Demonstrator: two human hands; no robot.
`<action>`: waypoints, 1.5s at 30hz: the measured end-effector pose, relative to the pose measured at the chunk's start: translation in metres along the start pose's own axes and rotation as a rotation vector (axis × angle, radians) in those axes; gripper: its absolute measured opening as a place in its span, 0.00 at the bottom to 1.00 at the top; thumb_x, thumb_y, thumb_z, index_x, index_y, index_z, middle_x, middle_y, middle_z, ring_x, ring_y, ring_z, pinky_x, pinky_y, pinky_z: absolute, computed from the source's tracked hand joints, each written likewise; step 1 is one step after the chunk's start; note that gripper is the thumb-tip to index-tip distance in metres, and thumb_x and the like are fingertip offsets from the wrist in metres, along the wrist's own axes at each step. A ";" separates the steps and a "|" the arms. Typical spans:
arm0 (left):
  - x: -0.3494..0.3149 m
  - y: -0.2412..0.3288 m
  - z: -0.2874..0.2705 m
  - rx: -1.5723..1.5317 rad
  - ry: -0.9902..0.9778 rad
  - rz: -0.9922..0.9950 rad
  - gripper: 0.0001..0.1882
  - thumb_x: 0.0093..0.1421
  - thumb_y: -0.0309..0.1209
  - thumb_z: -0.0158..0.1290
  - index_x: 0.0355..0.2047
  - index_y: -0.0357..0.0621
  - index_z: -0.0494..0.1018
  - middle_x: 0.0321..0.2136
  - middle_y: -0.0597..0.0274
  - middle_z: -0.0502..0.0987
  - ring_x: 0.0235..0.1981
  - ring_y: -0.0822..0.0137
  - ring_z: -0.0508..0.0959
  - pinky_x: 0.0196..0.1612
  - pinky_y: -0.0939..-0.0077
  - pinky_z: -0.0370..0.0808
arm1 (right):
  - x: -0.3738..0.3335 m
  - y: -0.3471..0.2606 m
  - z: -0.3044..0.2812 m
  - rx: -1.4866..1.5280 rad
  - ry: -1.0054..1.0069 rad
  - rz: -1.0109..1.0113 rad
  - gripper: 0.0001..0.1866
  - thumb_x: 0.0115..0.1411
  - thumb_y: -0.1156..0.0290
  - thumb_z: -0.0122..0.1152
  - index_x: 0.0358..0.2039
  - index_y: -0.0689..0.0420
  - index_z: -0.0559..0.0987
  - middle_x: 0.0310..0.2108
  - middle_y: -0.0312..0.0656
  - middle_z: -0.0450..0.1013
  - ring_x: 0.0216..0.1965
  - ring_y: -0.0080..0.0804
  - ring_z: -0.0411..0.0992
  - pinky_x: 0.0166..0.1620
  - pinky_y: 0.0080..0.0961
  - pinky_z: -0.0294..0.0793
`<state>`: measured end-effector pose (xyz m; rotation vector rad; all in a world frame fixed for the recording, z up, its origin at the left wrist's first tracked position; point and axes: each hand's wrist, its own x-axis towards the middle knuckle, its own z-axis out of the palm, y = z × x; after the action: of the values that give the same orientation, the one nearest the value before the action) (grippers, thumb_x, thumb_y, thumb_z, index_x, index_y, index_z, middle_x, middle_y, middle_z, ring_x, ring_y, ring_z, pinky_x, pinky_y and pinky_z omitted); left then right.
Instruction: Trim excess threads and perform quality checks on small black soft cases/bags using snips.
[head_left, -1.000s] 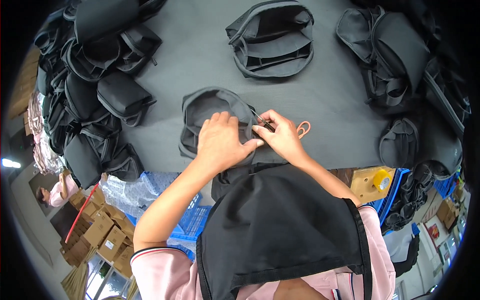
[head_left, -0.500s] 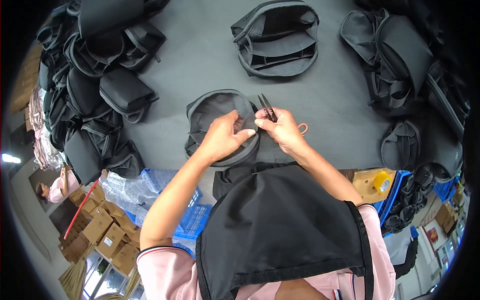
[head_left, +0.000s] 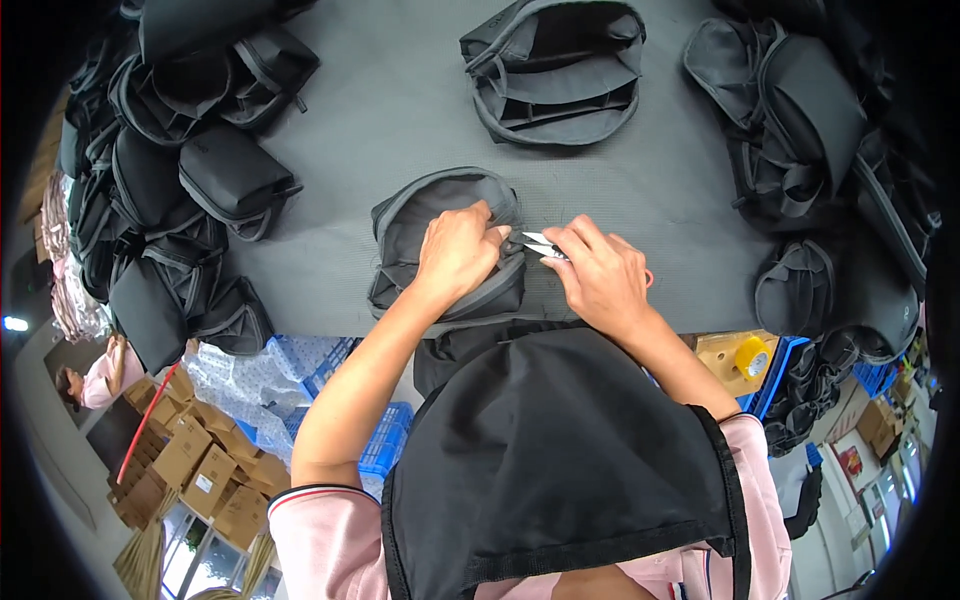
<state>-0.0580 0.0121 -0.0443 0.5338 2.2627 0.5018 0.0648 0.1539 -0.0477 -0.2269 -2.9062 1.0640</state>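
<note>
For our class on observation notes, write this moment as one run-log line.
left hand: at open black pouch | right hand: holding snips, blades parted, by pouch's right edge | farther up table: second open pouch

Snips (head_left: 552,252) now sideways, tips leftward

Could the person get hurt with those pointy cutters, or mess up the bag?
Maybe! The cutters in the right hand point toward the left hand, so a slip might nick a finger. The tips are also close to the edge of the open bag, so they could snip the cloth by mistake.
</note>
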 end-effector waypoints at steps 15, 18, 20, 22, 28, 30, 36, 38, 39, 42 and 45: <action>0.008 0.001 0.002 -0.015 0.002 0.028 0.15 0.52 0.35 0.52 0.26 0.30 0.71 0.23 0.40 0.75 0.31 0.44 0.76 0.36 0.56 0.70 | 0.014 0.014 -0.005 -0.088 -0.088 -0.206 0.13 0.45 0.72 0.64 0.33 0.57 0.76 0.26 0.36 0.68 0.25 0.33 0.71 0.29 0.28 0.65; 0.000 -0.007 -0.003 -0.024 0.028 0.036 0.15 0.51 0.36 0.53 0.26 0.32 0.71 0.24 0.41 0.75 0.31 0.44 0.76 0.35 0.54 0.70 | 0.014 0.012 -0.011 0.172 -0.223 -0.082 0.11 0.47 0.73 0.63 0.33 0.58 0.75 0.27 0.33 0.68 0.26 0.28 0.72 0.31 0.27 0.68; -0.006 -0.007 -0.004 0.003 -0.005 0.018 0.14 0.50 0.37 0.53 0.27 0.35 0.72 0.24 0.42 0.75 0.31 0.44 0.76 0.34 0.51 0.70 | 0.016 0.012 0.000 0.851 -0.062 0.265 0.11 0.50 0.74 0.63 0.34 0.59 0.74 0.27 0.32 0.68 0.28 0.21 0.71 0.32 0.24 0.69; -0.008 -0.010 0.010 -0.010 -0.009 0.113 0.16 0.49 0.39 0.54 0.27 0.36 0.72 0.24 0.43 0.75 0.28 0.45 0.75 0.30 0.52 0.70 | 0.022 0.009 0.002 0.799 -0.085 0.348 0.15 0.48 0.74 0.66 0.36 0.60 0.71 0.24 0.29 0.61 0.25 0.17 0.59 0.29 0.16 0.61; -0.022 -0.005 0.024 -0.127 -0.060 0.142 0.16 0.48 0.32 0.53 0.39 0.43 0.74 0.33 0.46 0.76 0.38 0.47 0.76 0.41 0.55 0.72 | 0.030 0.012 0.036 0.655 -0.067 0.337 0.17 0.46 0.75 0.66 0.27 0.57 0.63 0.23 0.29 0.55 0.26 0.19 0.53 0.29 0.17 0.57; -0.018 -0.006 0.035 -0.124 -0.039 0.141 0.19 0.46 0.34 0.53 0.39 0.43 0.74 0.33 0.47 0.77 0.38 0.48 0.76 0.41 0.55 0.71 | 0.031 0.015 0.042 0.789 -0.027 0.305 0.16 0.46 0.79 0.64 0.24 0.56 0.62 0.22 0.29 0.54 0.24 0.18 0.53 0.28 0.17 0.56; -0.034 0.005 0.050 -0.162 0.115 0.093 0.13 0.39 0.33 0.55 0.24 0.39 0.76 0.26 0.49 0.78 0.33 0.49 0.77 0.36 0.59 0.73 | 0.029 -0.018 0.042 0.216 0.228 -0.067 0.10 0.45 0.85 0.51 0.24 0.59 0.61 0.21 0.30 0.55 0.24 0.21 0.55 0.28 0.19 0.60; -0.026 0.011 0.060 -0.057 0.218 0.158 0.12 0.37 0.31 0.55 0.22 0.37 0.76 0.25 0.49 0.78 0.32 0.51 0.78 0.35 0.60 0.74 | 0.027 -0.021 0.037 0.183 0.223 0.012 0.08 0.45 0.87 0.45 0.26 0.61 0.63 0.23 0.31 0.57 0.25 0.22 0.56 0.30 0.20 0.61; -0.025 0.017 0.055 -0.059 0.230 0.158 0.12 0.37 0.31 0.55 0.22 0.37 0.76 0.25 0.49 0.78 0.32 0.51 0.78 0.35 0.60 0.74 | 0.028 -0.013 0.035 0.181 0.223 0.000 0.08 0.45 0.87 0.45 0.26 0.61 0.63 0.23 0.31 0.57 0.25 0.22 0.56 0.30 0.20 0.61; -0.019 0.024 0.045 0.066 0.150 0.223 0.14 0.38 0.36 0.58 0.25 0.40 0.77 0.28 0.50 0.78 0.35 0.54 0.78 0.39 0.62 0.74 | 0.042 0.027 0.026 0.900 -0.057 0.259 0.09 0.50 0.85 0.45 0.34 0.63 0.66 0.26 0.31 0.58 0.27 0.20 0.56 0.32 0.18 0.61; 0.000 0.025 0.067 0.134 0.148 0.224 0.23 0.38 0.44 0.62 0.29 0.39 0.76 0.28 0.48 0.78 0.35 0.51 0.78 0.39 0.61 0.73 | 0.014 0.018 0.013 0.791 0.177 0.119 0.09 0.54 0.81 0.49 0.38 0.62 0.68 0.26 0.31 0.58 0.27 0.19 0.56 0.31 0.17 0.60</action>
<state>-0.0026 0.0459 -0.0753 0.8495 2.4031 0.5167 0.0522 0.1614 -0.0694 -0.4229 -2.1237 1.9709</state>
